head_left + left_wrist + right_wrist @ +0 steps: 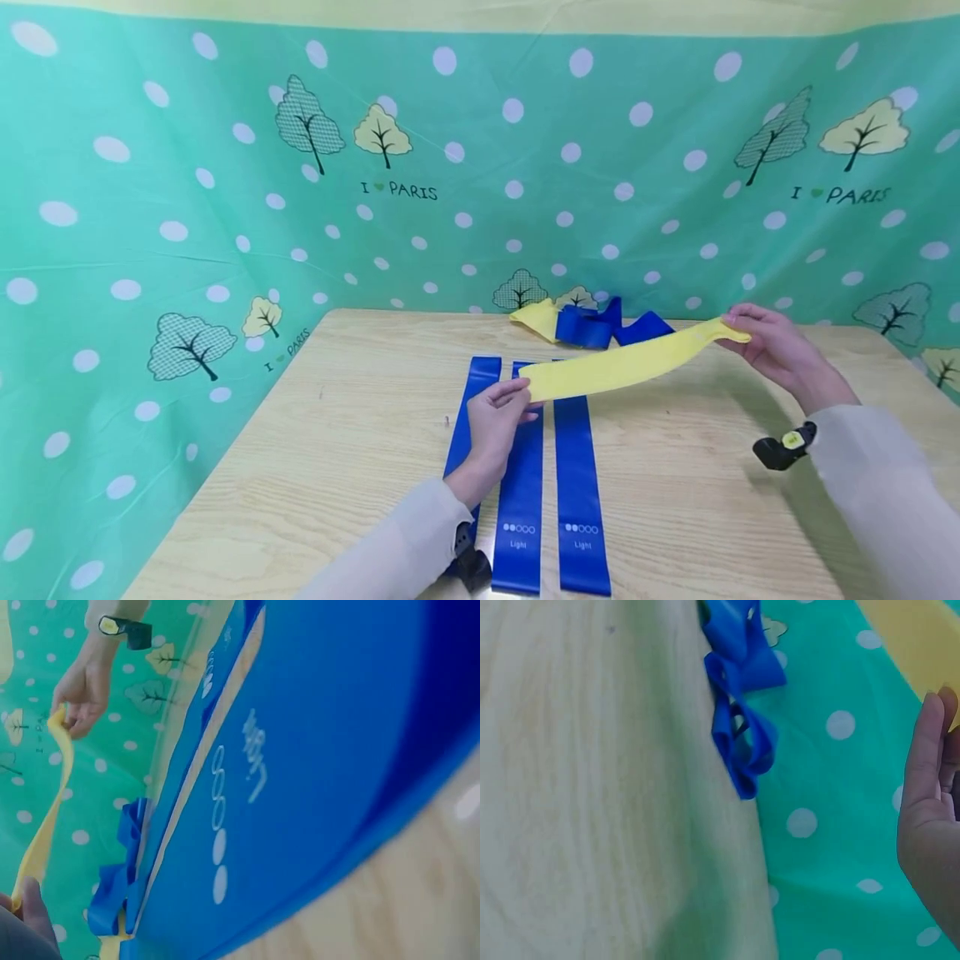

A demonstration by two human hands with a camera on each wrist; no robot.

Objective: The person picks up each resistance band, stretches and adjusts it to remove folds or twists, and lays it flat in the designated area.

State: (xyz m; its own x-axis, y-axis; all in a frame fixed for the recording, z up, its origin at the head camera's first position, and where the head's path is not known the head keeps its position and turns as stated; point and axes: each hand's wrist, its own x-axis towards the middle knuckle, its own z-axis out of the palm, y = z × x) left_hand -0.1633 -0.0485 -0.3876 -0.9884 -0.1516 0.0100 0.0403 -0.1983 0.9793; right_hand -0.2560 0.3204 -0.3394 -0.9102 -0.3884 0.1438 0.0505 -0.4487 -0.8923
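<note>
A yellow resistance band is stretched lengthwise between the two hands, raised over the table. Its left end is pinched by the left hand, which hangs above the blue bands. At the far end, higher up on the right, the right hand pinches the band between thumb and fingers. Under the left hand lie flat blue resistance bands: a left one, a middle one and a right one. The middle and right ones are printed "Light". The left forearm partly hides the left one.
At the table's back edge sits a loose heap of crumpled blue bands with a yellow band beside it. The wooden table meets a green polka-dot cloth behind. Each wrist wears a small black camera.
</note>
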